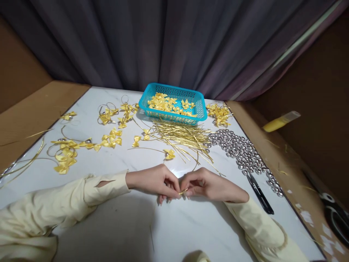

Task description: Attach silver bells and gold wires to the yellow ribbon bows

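Both my hands meet low over the middle of the white tabletop. My left hand (162, 182) is closed in a pinch, and my right hand (205, 185) pinches just beside it. Between the two sets of fingertips shows a short bit of gold cord (183, 191); the rest of it is mostly covered by the fingers. A bow with a silver bell (169, 154) lies just beyond my hands, near a thin cord. Farther back is a loose heap of gold cords (182, 136). Two yellow bows (136, 141) rest left of that heap.
A blue basket (201, 109) of yellow bows stands at the back. Silver bells (234, 145) spread along the right, by a black utility knife (260, 194). Bows on cord loops (64, 158) lie left. Scissors (334, 214) and a yellow-filled tube (280, 122) are at far right.
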